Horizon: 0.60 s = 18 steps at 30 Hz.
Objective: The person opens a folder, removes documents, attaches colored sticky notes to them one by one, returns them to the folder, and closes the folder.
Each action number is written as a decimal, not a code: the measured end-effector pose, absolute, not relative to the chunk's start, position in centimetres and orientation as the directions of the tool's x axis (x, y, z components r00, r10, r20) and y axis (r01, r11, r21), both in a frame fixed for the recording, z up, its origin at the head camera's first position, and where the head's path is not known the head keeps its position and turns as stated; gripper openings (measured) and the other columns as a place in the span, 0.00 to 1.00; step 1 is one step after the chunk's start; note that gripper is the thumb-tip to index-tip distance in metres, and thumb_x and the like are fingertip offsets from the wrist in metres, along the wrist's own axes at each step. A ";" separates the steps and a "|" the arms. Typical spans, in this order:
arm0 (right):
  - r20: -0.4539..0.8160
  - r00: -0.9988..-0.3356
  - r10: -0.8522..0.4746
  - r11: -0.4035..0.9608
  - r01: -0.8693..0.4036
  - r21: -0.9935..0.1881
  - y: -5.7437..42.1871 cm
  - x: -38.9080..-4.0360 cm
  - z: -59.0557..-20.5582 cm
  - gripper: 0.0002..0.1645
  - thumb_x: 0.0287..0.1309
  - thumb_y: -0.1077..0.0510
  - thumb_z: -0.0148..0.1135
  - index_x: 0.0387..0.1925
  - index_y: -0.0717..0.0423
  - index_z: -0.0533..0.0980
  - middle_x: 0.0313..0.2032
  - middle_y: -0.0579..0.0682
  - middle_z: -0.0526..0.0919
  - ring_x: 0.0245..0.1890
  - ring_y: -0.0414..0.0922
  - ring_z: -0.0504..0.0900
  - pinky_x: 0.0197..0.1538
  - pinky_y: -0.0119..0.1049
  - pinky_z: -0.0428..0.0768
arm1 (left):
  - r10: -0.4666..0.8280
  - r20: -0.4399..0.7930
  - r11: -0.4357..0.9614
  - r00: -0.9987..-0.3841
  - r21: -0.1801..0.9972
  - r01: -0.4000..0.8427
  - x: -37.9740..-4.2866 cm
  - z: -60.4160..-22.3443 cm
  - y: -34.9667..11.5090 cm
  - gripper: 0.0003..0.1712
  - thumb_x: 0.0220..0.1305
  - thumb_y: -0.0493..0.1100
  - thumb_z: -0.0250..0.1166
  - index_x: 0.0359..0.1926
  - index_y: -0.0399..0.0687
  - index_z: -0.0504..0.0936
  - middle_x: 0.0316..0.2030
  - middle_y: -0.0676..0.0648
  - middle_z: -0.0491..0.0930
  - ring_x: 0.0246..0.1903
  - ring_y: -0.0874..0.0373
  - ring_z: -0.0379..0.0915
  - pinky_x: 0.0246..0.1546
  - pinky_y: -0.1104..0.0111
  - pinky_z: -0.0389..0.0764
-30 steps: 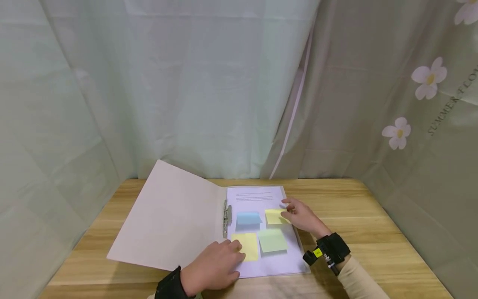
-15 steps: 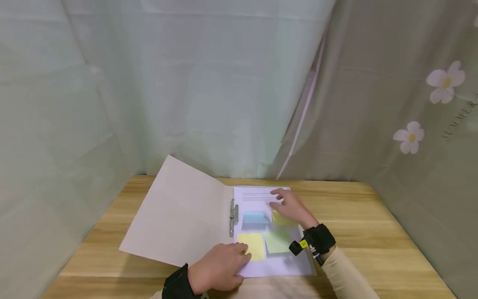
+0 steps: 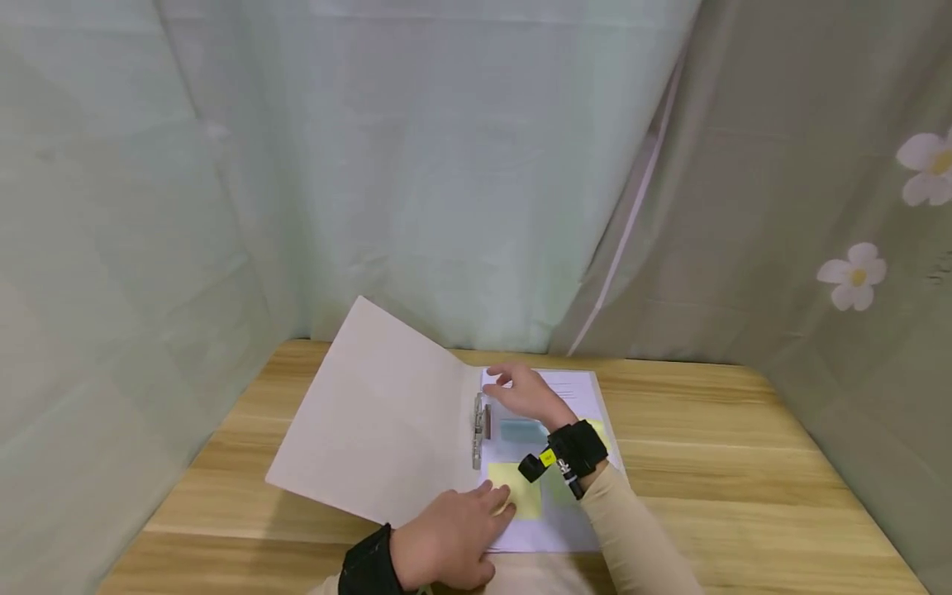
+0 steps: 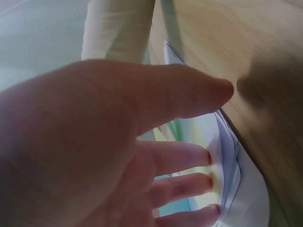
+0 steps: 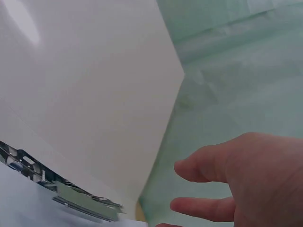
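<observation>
An open ring binder lies on the table, its pale cover [image 3: 379, 413] raised at a slant on the left. Along the spine runs a metal clip mechanism [image 3: 478, 434], also large in the right wrist view as a silver clip [image 5: 85, 201]. White printed sheets [image 3: 513, 539] carry a yellow sticky note [image 3: 526, 492], a blue note [image 3: 516, 430] and a second yellow note [image 3: 597, 428]; the right arm mostly hides a green one. My left hand [image 3: 457, 533] rests its fingertips on the near yellow note. Holding nothing, my right hand [image 3: 530, 392] hovers over the page's top, near the clip.
The wooden table [image 3: 714, 463] extends to the right of the binder. A pale green curtain [image 3: 431, 182] hangs close behind the table, and a grey-brown curtain [image 3: 706, 223] hangs at the right. Each wrist wears a black strap; the right one has a small camera [image 3: 531, 468].
My right hand has moved left from the page's right edge, across its top, towards the spine. The left hand stays on the yellow note. The head view has turned slightly left.
</observation>
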State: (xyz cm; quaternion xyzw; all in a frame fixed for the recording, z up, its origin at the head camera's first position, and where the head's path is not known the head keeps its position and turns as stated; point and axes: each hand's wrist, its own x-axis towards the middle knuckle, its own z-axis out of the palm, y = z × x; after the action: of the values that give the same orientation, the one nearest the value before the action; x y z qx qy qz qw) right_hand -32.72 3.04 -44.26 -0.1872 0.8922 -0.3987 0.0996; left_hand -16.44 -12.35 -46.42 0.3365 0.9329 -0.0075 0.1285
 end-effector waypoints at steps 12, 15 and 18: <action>-0.036 -0.907 -0.419 0.640 -0.268 -0.720 1.9 -33.5 -47.6 0.30 0.75 0.51 0.66 0.70 0.63 0.83 0.61 0.65 0.84 0.57 0.54 0.82 0.55 0.46 0.81 | 0.633 -0.267 0.753 -0.726 -0.004 0.658 -16.0 -46.6 -11.8 0.45 0.69 0.63 0.74 0.83 0.61 0.74 0.85 0.56 0.68 0.84 0.54 0.69 0.64 0.58 0.88; -0.039 -0.912 -0.409 0.652 -0.262 -0.711 1.8 -33.3 -47.6 0.28 0.74 0.51 0.68 0.68 0.62 0.85 0.61 0.64 0.81 0.57 0.54 0.79 0.54 0.45 0.78 | 0.635 -0.272 0.749 -0.723 -0.010 0.662 -16.0 -46.5 -11.8 0.45 0.69 0.63 0.74 0.83 0.61 0.74 0.85 0.57 0.67 0.84 0.54 0.69 0.64 0.58 0.88; -0.047 -0.915 -0.400 0.655 -0.250 -0.714 1.8 -33.1 -47.5 0.28 0.74 0.51 0.68 0.67 0.61 0.85 0.61 0.64 0.81 0.57 0.54 0.79 0.54 0.45 0.77 | 0.637 -0.282 0.747 -0.717 -0.005 0.665 -16.0 -46.5 -11.7 0.44 0.70 0.63 0.74 0.83 0.61 0.74 0.85 0.57 0.67 0.84 0.54 0.69 0.64 0.58 0.88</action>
State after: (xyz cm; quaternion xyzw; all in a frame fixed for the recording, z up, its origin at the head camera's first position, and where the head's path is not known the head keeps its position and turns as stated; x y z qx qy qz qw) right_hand -33.10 1.81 -47.55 -0.1797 0.9040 -0.3748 0.1005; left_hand -16.03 -11.69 -46.51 0.3519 0.9251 -0.0531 0.1325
